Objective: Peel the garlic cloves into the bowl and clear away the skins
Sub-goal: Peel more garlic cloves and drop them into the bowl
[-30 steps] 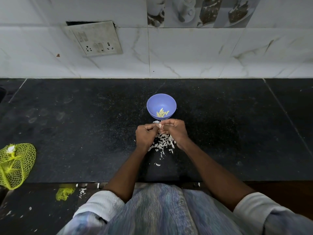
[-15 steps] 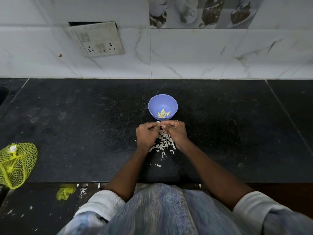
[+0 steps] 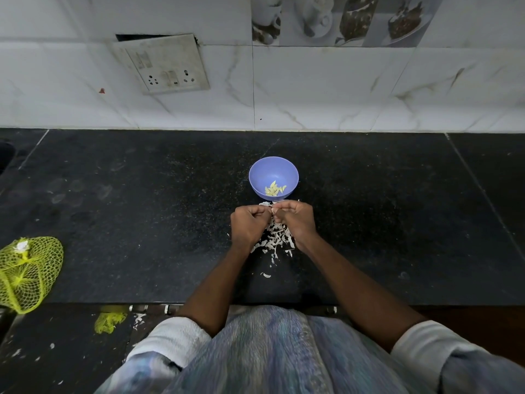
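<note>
The left hand point(image 3: 249, 224) and the right hand point(image 3: 295, 220) are brought together knuckle to knuckle, fingers curled, their tips pinching a small pale garlic clove point(image 3: 273, 211) between them; it is mostly hidden, so how much skin remains on it cannot be told. Directly beneath the hands lies a scatter of white papery garlic skins point(image 3: 275, 240), trailing toward the front edge of the black speckled stone bench point(image 3: 142, 223). Just beyond the fingertips, toward the back edge, stands the small round lavender plastic bowl point(image 3: 257, 177) with a few yellowish peeled cloves point(image 3: 275, 189) inside. The likely slips: the clove is small and slick, so a hard pull could shoot it onto the bench or into the skins; flakes torn off this close to the rim could drift into the bowl; and the light bowl could be nudged by a knuckle. Skins near the front edge may fall off when swept. A yellow-green mesh net bag point(image 3: 28, 271) lies at the front-left corner.
</note>
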